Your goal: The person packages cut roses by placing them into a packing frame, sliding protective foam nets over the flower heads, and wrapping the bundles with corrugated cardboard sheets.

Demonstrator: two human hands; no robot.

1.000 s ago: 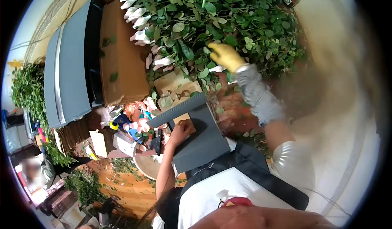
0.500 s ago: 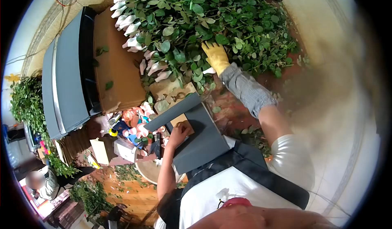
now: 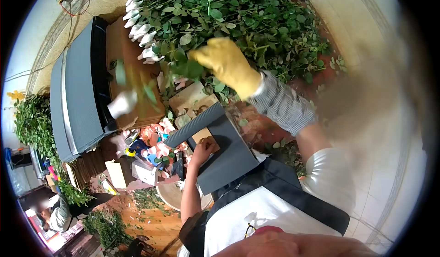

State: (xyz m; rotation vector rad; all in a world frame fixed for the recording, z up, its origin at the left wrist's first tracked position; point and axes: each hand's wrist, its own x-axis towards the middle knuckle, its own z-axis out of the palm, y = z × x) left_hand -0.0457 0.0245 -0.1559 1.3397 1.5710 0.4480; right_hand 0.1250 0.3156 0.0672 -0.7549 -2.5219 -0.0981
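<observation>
1. The flower is up in the air over the left part of the table, in front of the brown cardboard. It looks blurry, with its white top pointing left.
2. It is probably light. The stem should be a bit stiff, the leaves floppy, and the top soft and easy to squash. There may be thorns. The stem, away from the top, seems the best place to hold.
3. The right hand has a yellow glove on. Its fingers look bent together, pinching the stem.
4. The left hand is bare. Its fingers curl over a tan card on the dark grey board, by the table's near edge. I cannot tell if they pinch the card.
5. A leafy pile covers the table's far side. Pink scraps lie toward the near left corner.
</observation>
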